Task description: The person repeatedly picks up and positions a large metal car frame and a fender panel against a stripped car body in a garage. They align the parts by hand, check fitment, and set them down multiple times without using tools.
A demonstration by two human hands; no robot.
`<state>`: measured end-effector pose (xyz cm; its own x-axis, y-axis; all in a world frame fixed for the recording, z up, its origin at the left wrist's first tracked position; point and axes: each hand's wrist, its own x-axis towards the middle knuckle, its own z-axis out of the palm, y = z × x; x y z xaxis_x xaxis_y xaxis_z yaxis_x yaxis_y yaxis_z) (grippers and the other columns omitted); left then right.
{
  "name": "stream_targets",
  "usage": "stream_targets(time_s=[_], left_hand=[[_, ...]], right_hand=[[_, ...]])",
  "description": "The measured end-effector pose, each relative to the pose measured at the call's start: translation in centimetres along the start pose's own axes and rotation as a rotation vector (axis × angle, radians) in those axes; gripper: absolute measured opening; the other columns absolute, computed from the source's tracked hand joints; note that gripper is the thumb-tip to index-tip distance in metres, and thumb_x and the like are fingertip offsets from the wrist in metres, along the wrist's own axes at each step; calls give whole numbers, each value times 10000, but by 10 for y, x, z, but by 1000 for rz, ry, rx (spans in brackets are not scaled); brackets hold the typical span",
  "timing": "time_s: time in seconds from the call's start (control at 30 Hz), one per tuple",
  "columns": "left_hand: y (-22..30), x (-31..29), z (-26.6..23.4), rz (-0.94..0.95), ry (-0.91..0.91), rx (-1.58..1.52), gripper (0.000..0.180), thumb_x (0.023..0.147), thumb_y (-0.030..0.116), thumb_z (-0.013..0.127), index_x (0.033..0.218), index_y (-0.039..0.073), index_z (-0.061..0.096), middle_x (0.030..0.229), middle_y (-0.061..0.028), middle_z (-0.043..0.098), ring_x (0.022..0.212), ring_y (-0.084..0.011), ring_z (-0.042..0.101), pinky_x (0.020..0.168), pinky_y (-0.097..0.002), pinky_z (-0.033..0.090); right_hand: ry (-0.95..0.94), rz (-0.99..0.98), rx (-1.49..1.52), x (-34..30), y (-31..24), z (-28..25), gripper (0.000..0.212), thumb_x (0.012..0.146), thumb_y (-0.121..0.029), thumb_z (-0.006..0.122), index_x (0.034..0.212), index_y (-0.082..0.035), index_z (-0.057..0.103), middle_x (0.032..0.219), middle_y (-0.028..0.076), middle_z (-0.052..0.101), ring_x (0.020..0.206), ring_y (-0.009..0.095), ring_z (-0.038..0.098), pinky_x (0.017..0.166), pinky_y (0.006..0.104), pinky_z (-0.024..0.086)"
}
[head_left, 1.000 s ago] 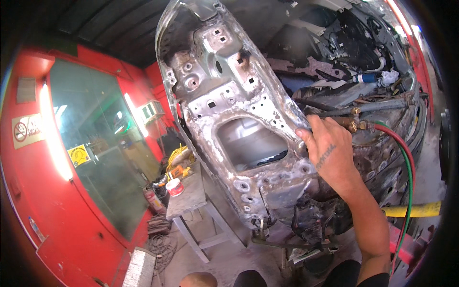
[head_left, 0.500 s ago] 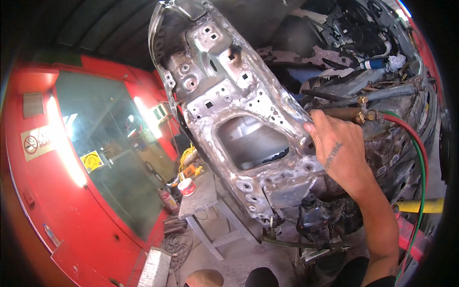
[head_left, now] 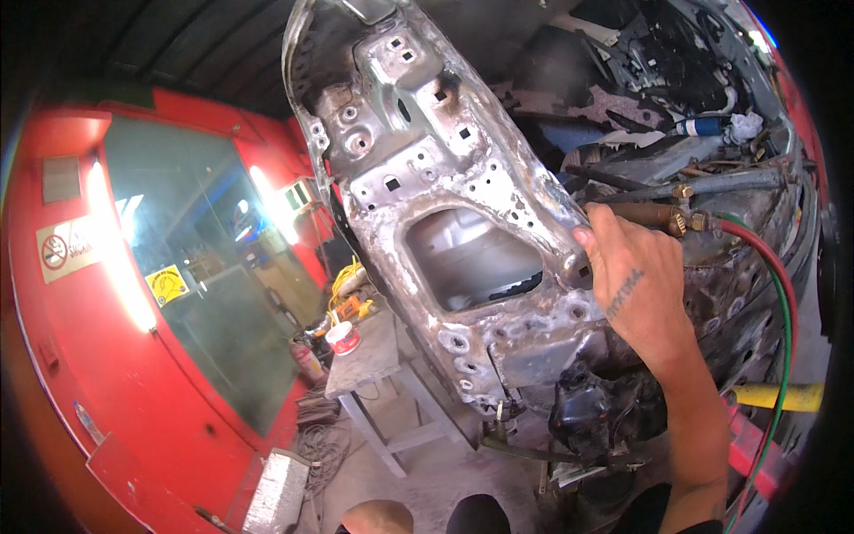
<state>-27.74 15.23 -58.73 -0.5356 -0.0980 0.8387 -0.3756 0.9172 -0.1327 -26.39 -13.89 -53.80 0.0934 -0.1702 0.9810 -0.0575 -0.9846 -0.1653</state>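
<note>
My right hand [head_left: 639, 276] reaches in from the lower right, back of the hand up, and closes on the edge of a bare, rust-stained car body panel [head_left: 525, 334]. Its thumb lies against the metal, while the curled fingers are mostly hidden on the far side. Just beyond the knuckles is a brass-coloured torch handle [head_left: 645, 214], with a red hose [head_left: 772, 254] and a green hose [head_left: 786, 360] running from its right end. Whether the fingers also touch the handle, I cannot tell. The panel has a large opening and several holes. My left hand is out of view.
A worn stool [head_left: 369, 374] carries a red-and-white tub [head_left: 342, 337] and an orange tool [head_left: 349, 308] with yellow cord. At left stands a red wall [head_left: 133, 392] with a large window. A fire extinguisher [head_left: 307, 360], coiled cable [head_left: 327, 458] and yellow bar [head_left: 778, 397] are around.
The view has shifted slightly, so the panel and hand sit a little further right in the picture. My right hand keeps the same place on the panel edge.
</note>
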Motion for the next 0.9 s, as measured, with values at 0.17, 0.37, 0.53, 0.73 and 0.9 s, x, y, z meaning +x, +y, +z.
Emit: stream_targets(time_s=[0.17, 0.37, 0.53, 0.73, 0.9], left_hand=[[-5, 11, 1, 25, 27, -23, 310, 1057, 352, 505, 1341, 259, 586, 602, 10, 538, 460, -103, 475, 427, -264, 310], [-3, 4, 6, 67, 102, -35, 293, 1048, 375, 531, 1309, 265, 606, 618, 6, 551, 472, -103, 486, 430, -262, 316], [-14, 10, -7, 106, 15, -95, 275, 1034, 402, 569, 1223, 225, 660, 633, -12, 570, 496, -116, 519, 446, -265, 345], [17, -35, -58, -615, 289, 156, 274, 971, 258, 632, 1171, 72, 641, 807, -98, 660, 703, -204, 624, 658, -357, 496], [-67, -26, -107, -448, 314, 940, 214, 907, -29, 560, 1106, -88, 613, 904, -146, 664, 804, -243, 649, 730, -346, 527]], right_hand=[[-9, 4, -14, 1, 0, -2, 188, 983, -211, 611, 906, -48, 557, 723, 152, 662, 667, 372, 673, 558, 473, 479], [-9, 18, -9, 1, -3, -1, 194, 978, -215, 621, 916, -41, 563, 729, 156, 662, 676, 378, 673, 565, 481, 476], [11, 5, -24, -1, -3, 1, 181, 979, -212, 620, 964, -34, 589, 763, 159, 676, 690, 378, 675, 578, 477, 478], [-3, 9, -15, 0, -3, 1, 187, 981, -207, 615, 1024, -25, 606, 784, 163, 685, 697, 374, 678, 584, 476, 479], [10, 13, -32, -2, 0, 2, 193, 982, -207, 614, 1044, -25, 607, 779, 165, 684, 697, 373, 679, 588, 473, 484]])
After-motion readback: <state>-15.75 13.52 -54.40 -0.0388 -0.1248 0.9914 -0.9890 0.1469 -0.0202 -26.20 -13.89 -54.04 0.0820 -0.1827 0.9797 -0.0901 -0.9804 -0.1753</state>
